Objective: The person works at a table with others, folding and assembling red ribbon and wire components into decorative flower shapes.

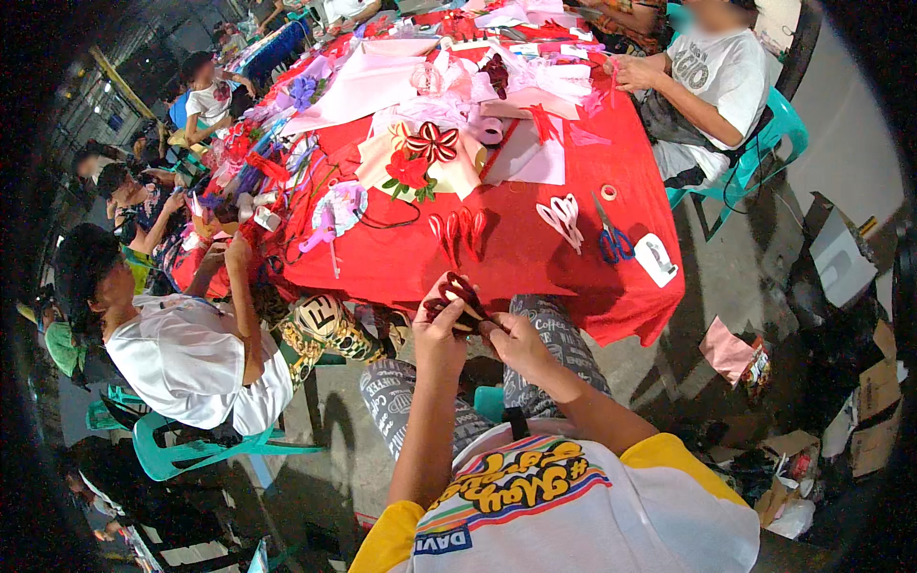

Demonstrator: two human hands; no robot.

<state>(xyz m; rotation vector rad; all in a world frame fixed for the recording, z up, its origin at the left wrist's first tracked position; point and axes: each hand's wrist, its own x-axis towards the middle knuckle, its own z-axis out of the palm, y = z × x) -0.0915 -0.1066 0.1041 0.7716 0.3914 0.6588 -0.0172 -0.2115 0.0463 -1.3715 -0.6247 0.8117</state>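
My left hand grips a bundle of dark red and cream ribbon loops above my lap, at the table's near edge. My right hand pinches the lower right end of the same loops. Beyond them on the red tablecloth lie red ribbon loops, white-and-pink ribbon loops, scissors with blue handles and a small roll of tape. Farther back is a bouquet with a striped ribbon bow and a red flower with green leaves.
A purple glue gun lies left on the table, near heaped ribbons. A white case sits at the right edge. People sit at both sides on green plastic chairs. Cardboard boxes and scraps lie on the floor at right.
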